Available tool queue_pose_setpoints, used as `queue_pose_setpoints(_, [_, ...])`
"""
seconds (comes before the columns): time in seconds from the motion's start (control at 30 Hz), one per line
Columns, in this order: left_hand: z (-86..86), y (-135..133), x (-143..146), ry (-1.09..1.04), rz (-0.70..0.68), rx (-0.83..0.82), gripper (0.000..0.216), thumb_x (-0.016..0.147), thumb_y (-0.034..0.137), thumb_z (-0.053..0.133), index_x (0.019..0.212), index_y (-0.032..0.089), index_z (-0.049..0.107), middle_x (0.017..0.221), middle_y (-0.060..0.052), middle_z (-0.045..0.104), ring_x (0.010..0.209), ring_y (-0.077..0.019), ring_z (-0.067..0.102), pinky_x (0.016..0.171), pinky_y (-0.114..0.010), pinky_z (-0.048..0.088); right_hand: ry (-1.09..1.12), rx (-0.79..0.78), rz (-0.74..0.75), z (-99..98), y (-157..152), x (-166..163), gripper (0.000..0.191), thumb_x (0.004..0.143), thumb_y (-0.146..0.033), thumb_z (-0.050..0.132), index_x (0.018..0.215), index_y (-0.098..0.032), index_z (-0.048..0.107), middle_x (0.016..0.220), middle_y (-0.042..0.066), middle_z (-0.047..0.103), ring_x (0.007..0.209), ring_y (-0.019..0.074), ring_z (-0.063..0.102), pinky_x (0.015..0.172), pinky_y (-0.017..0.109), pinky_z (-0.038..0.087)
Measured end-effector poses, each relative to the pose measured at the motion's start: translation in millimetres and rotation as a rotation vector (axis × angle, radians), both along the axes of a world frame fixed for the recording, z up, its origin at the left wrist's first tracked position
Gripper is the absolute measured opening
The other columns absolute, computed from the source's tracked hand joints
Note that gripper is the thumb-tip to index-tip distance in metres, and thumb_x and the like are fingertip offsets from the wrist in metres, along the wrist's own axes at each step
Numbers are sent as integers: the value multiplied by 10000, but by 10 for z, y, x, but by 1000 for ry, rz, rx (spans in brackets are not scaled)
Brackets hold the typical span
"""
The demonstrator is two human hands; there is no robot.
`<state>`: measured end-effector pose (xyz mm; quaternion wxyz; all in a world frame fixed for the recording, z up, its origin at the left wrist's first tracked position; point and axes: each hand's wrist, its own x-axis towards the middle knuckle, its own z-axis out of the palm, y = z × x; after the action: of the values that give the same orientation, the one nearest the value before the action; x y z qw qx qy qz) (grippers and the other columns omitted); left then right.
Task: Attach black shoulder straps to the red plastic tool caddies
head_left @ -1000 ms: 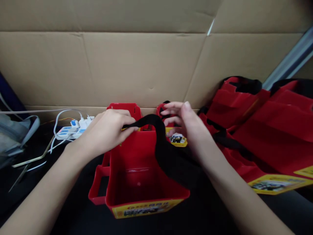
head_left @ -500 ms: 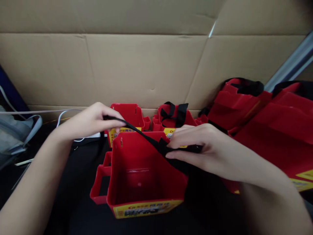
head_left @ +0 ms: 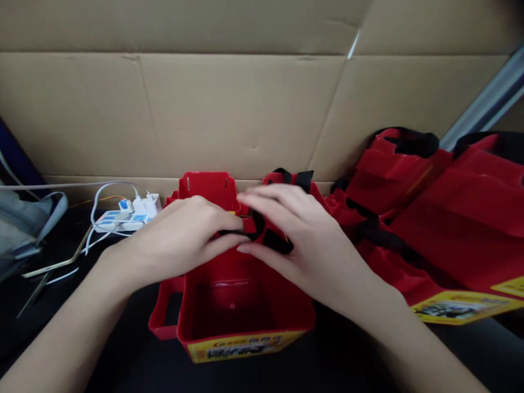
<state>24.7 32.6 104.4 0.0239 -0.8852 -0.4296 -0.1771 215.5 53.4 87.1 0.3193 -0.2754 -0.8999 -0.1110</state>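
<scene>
A red plastic bin [head_left: 245, 322] with a yellow label stands in front of me, its mouth toward me and a red side loop on its left. Over its back wall, my left hand [head_left: 192, 226] pinches a black strap [head_left: 258, 225] between thumb and fingers. The strap curls toward my right hand [head_left: 301, 240]. That hand is over the back right of the bin, fingers stretched and thumb apart, with black strap showing in the gap. The bin's rear edge is mostly hidden by both hands.
Behind stand another red bin [head_left: 207, 188] and a strapped red bin [head_left: 305, 180]. Larger red bins [head_left: 454, 229] with black straps fill the right side. A white power strip [head_left: 123, 221] with chargers and cables lies left. A cardboard wall [head_left: 245, 114] closes the back.
Both hands have come together over the bin's back wall. The strap, stretched between them before, is now bunched in a curl. My right hand's fingers have spread from their pinch.
</scene>
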Motion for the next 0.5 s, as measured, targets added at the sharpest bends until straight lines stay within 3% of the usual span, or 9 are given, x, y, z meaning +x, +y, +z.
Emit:
queue_pose_setpoints(0.07, [7, 10, -46, -4, -7, -14, 221, 872, 310, 480, 871, 224, 683, 718, 6, 672, 599, -120, 575, 563, -221, 382, -62, -2, 4, 8, -7, 0, 167, 863, -320, 512, 902, -199, 621, 876, 31, 652, 864, 179, 576, 817, 335, 408])
queue_pose_setpoints(0.13, [28, 65, -190, -51, -16, -49, 249, 875, 345, 474, 901, 222, 689, 669, 18, 662, 554, -102, 558, 544, -206, 390, -91, -33, -42, 37, -13, 59, 197, 868, -286, 503, 726, -191, 600, 691, 2, 629, 694, 149, 557, 703, 302, 400])
queue_pose_setpoints(0.2, [53, 133, -361, -92, -13, -113, 280, 869, 378, 478, 916, 208, 695, 657, 20, 662, 529, -91, 547, 514, -192, 392, -123, -82, -116, 75, -23, 142, 206, 854, -284, 518, 681, -191, 583, 628, -3, 607, 621, 143, 535, 606, 281, 376])
queue_pose_setpoints(0.27, [70, 180, -467, -123, 5, -163, 288, 852, 393, 499, 895, 193, 702, 685, 13, 673, 542, -94, 558, 500, -186, 397, -170, -105, -149, 105, -37, 200, 160, 839, -298, 537, 731, -206, 610, 653, -1, 616, 629, 151, 545, 586, 277, 371])
queue_pose_setpoints(0.33, [68, 189, -454, -139, -6, -202, 285, 837, 394, 521, 823, 178, 705, 645, 12, 663, 530, -94, 561, 488, -181, 398, -189, -23, -150, 113, -57, 189, 133, 815, -317, 569, 887, -227, 638, 819, 20, 653, 775, 190, 575, 690, 314, 398])
queue_pose_setpoints(0.4, [52, 167, -345, -156, -48, -235, 291, 839, 386, 519, 759, 171, 698, 552, 22, 626, 477, -84, 540, 467, -174, 393, -195, 85, -115, 93, -87, 96, 279, 788, -349, 604, 1035, -219, 612, 991, 52, 641, 926, 232, 560, 813, 368, 384])
queue_pose_setpoints(0.5, [25, 133, -200, -162, -89, -270, 249, 832, 360, 534, 775, 184, 700, 524, 34, 610, 463, -76, 528, 463, -164, 395, -265, 43, -126, 30, -142, -120, 331, 818, -357, 568, 1076, -149, 584, 888, 77, 657, 814, 221, 597, 726, 345, 419])
